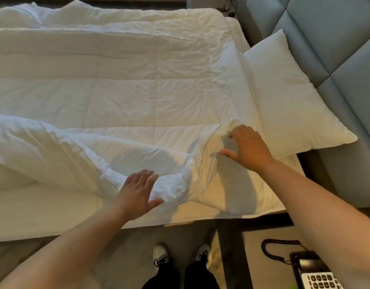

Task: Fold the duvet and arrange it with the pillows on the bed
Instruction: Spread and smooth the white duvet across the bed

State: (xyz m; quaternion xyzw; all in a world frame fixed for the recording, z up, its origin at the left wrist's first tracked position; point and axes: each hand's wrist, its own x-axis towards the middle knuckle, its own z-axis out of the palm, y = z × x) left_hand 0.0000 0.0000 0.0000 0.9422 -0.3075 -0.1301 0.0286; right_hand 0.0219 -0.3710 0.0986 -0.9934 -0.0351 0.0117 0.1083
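Note:
A white quilted duvet [117, 90] lies spread over the bed, with its near edge bunched into a loose fold at the lower left. My left hand [138, 191] lies flat with straight fingers on that bunched near edge. Over the duvet's near right corner is my right hand [247, 147], fingers spread and relaxed, touching the fabric or hovering just above it. One white pillow [290, 97] leans against the grey padded headboard [336, 49] on the right. Another white pillow [13, 15] lies at the far left corner of the bed.
The mattress edge [55, 222] runs along the near side of the bed. A bedside table [263, 257] at the lower right carries a telephone [313, 272] with a coiled cord. My shoes [182, 255] stand on the grey carpet just in front of the bed.

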